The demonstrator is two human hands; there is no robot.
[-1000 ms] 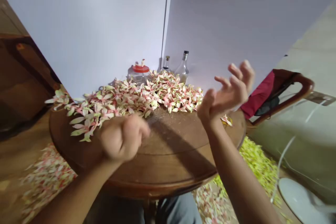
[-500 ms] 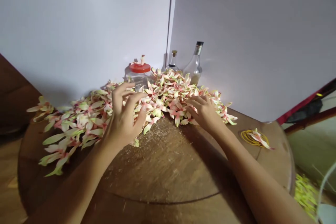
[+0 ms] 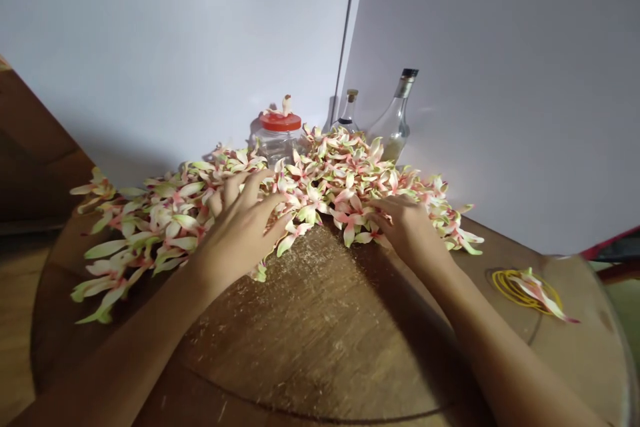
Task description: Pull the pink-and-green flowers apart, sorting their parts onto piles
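A long heap of pink and pale green flowers [image 3: 325,180] lies across the back of a round wooden table [image 3: 325,340]. My left hand [image 3: 240,230] rests on the heap's front edge, fingers spread and flat on the flowers. My right hand [image 3: 407,227] lies on the heap further right, fingers stretched into the blossoms, the tips partly hidden among them. Neither hand is seen gripping anything.
Behind the heap stand a clear jar with a red lid [image 3: 279,135], a small bottle [image 3: 349,113] and a taller clear bottle [image 3: 397,117] against the white wall. Yellow rubber bands [image 3: 515,283] with one flower on them lie at the right of the table.
Both hands have come down from the air onto the flower heap. The left fist has opened flat. The view has shifted left and closer to the table.
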